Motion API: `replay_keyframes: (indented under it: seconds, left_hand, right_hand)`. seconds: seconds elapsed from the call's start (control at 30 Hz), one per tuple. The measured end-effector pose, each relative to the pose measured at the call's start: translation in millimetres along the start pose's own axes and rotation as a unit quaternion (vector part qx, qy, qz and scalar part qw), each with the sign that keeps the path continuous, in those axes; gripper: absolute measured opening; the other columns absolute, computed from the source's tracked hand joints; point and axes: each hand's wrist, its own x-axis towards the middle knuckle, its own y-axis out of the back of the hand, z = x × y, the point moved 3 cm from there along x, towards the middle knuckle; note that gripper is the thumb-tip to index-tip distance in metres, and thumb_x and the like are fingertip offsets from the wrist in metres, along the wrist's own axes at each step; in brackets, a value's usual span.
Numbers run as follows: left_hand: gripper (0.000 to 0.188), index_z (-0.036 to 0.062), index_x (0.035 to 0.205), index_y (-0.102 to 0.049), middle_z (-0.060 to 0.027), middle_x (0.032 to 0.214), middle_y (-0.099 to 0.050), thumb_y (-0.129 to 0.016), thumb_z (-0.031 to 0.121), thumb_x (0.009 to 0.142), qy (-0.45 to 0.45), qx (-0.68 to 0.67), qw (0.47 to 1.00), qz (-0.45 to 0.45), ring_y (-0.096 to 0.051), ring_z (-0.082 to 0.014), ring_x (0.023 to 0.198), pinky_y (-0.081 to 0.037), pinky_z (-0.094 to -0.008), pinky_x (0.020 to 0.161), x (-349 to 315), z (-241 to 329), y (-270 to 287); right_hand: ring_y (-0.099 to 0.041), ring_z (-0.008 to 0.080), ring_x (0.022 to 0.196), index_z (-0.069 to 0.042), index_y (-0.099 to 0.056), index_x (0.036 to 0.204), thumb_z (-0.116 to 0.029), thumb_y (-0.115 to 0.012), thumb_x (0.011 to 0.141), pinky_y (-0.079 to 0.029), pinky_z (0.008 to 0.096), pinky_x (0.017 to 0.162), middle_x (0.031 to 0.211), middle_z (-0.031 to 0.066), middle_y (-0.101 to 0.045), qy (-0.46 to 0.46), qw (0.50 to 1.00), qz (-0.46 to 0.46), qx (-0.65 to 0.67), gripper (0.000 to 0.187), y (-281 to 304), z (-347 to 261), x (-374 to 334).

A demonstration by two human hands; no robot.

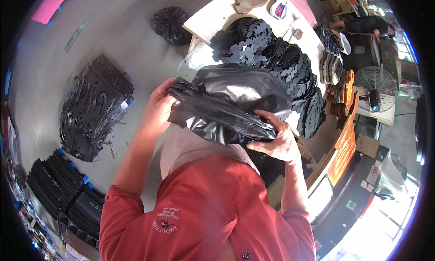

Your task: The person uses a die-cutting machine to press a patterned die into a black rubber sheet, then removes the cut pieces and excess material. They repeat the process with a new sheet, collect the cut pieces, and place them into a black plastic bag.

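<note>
A shiny black plastic bag (244, 86) is in front of me at the near edge of the white table (208, 23), its mouth side bunched toward my body. At the bag's left end, my left hand (159, 102) grips the gathered plastic. My right hand (277, 141) pinches the folded edge at the right, thumb below and fingers above. What the bag holds, if anything, is hidden. Just beyond it lie heaps of flat black cut pieces (258, 41) with wavy outlines, spread over the table.
A tied black bag (170, 25) sits on the floor ahead. Stacks of black cut-out sheets (93, 107) and bundled black sheets (59, 188) lie at left. To the right are wooden templates (346, 89) and a fan (374, 91). Another person (369, 25) is at the far right.
</note>
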Motion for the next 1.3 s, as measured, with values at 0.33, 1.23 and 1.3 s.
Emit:
replay_keyframes:
  seconds: [0.33,1.23,1.3]
  left_hand:
    - [0.064,-0.0029,0.142,-0.057,-0.0129,0.127,-0.072,-0.084,0.011,0.086,0.179,0.382,0.879,-0.222,-0.068,-0.0188,0.115,-0.054,-0.0354,0.099,-13.6,32.8,-4.6]
    - [0.058,-0.0060,0.149,-0.050,-0.0192,0.141,-0.064,-0.054,0.035,0.109,0.250,-0.073,0.946,-0.192,-0.064,-0.0279,0.128,-0.049,-0.0412,0.113,-37.8,47.7,-28.0]
    - [0.057,-0.0058,0.146,-0.052,-0.0203,0.138,-0.066,-0.051,0.036,0.109,0.146,-0.189,0.956,-0.170,-0.066,-0.0294,0.124,-0.052,-0.0429,0.110,-28.6,54.1,-38.8]
  right_hand:
    - [-0.067,0.0207,0.108,0.002,-0.072,0.111,-0.025,-0.065,0.094,-0.051,0.0330,0.095,0.122,0.0123,-0.072,0.071,0.973,0.206,0.077,0.032,24.2,24.8,15.6]
    - [-0.070,0.0149,0.102,0.003,-0.065,0.132,-0.052,-0.083,0.087,-0.056,0.0315,0.087,0.111,0.0086,-0.075,0.019,0.965,0.009,0.262,0.073,11.8,85.3,66.2]
    - [-0.065,0.0192,0.117,0.003,-0.064,0.135,-0.051,-0.080,0.089,-0.051,0.0358,0.099,0.126,0.0131,-0.071,0.051,0.938,-0.029,0.343,0.073,-38.4,96.9,72.5]
